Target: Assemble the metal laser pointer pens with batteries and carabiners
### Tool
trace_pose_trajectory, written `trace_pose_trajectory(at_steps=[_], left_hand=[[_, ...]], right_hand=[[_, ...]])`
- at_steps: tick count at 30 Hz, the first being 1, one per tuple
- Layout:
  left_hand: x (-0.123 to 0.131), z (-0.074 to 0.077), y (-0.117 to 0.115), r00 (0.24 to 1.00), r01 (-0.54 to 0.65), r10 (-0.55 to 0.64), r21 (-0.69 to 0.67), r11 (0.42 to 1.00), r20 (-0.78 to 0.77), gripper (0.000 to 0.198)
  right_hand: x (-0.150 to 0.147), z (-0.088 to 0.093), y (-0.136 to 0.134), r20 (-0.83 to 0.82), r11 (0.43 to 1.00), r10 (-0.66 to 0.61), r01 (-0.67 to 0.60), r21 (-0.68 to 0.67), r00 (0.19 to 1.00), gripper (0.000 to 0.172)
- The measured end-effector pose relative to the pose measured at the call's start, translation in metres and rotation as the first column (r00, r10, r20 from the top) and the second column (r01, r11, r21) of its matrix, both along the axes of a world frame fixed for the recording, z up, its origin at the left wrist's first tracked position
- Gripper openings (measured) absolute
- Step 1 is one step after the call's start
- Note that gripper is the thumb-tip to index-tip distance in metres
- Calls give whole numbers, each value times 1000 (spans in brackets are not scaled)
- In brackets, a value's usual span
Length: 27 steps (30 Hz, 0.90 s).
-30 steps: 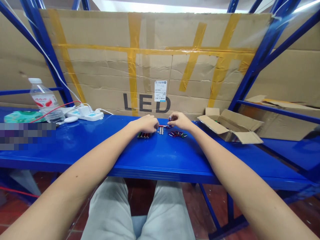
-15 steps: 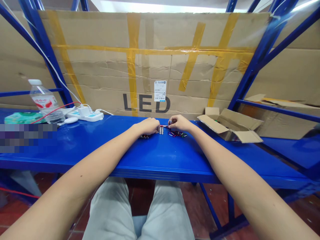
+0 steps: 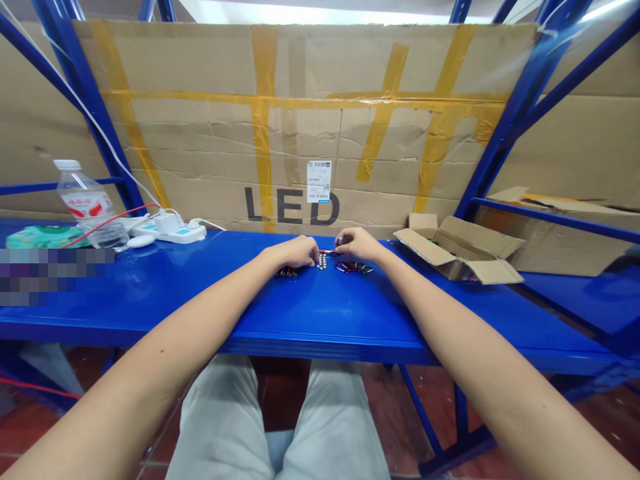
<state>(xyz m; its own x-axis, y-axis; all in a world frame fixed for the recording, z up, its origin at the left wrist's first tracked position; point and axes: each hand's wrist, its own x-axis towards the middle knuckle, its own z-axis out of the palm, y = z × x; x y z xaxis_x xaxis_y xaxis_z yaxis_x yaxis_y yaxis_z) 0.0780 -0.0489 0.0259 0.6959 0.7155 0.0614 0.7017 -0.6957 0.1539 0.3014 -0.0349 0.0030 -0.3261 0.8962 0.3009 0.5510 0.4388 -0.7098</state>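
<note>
Between my hands a slim red tube (image 3: 326,252) with a shiny metal part lies crosswise. My left hand (image 3: 296,252) is closed, its fingertips pinching the left end. On the other side my right hand (image 3: 356,244) has its fingers bent round the right end, and a small silvery piece shows near its thumb and forefinger. Just below the tube, small silver button-like pieces (image 3: 322,262) sit in short rows. Several shiny purple, red and green pieces (image 3: 354,267) lie loose under my right hand. Dark and red pieces with silvery ends (image 3: 287,272) are partly hidden by my left wrist.
A blue metal table (image 3: 320,313) carries everything. At the left are a plastic bottle (image 3: 93,207), a green packet (image 3: 45,236) and a white power strip (image 3: 175,229) with cables. An open cardboard box (image 3: 465,250) stands at right. A big LED carton (image 3: 210,153) walls off the back.
The view has shifted very slightly. Both hands stay at the red tube with almost the same grip; the pieces on the table look unchanged.
</note>
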Motion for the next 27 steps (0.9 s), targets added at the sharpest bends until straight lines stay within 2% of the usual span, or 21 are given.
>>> trace_pose_trajectory(at_steps=[6, 9, 11, 15, 18, 22, 27], left_hand=[[-1, 2, -3, 1000, -10, 10, -29, 1000, 1, 15], [-1, 2, -3, 998, -37, 38, 32, 999, -40, 13], [0, 0, -1, 999, -43, 45, 119, 992, -22, 13], [5, -1, 3, 984, -55, -3, 315, 947, 179, 15], [12, -2, 1, 932, -89, -65, 398, 913, 357, 13], [20, -2, -7, 867, -104, -127, 424, 900, 482, 12], [21, -2, -9, 825, -62, -189, 416, 907, 533, 12]], right_hand=[[0, 0, -1, 0, 1000, 11, -11, -22, 1000, 15], [-2, 0, -2, -4, 999, 5, -5, -42, 1000, 14], [-3, 1, -4, -28, 999, 4, -5, -54, 1000, 15], [-6, 3, -9, -38, 998, -1, -1, -66, 999, 15], [-9, 6, -12, -8, 999, 40, -40, -22, 999, 13], [-17, 8, -14, -37, 986, 138, -134, 95, 990, 12], [-22, 10, -16, -99, 980, 182, -172, 100, 978, 15]])
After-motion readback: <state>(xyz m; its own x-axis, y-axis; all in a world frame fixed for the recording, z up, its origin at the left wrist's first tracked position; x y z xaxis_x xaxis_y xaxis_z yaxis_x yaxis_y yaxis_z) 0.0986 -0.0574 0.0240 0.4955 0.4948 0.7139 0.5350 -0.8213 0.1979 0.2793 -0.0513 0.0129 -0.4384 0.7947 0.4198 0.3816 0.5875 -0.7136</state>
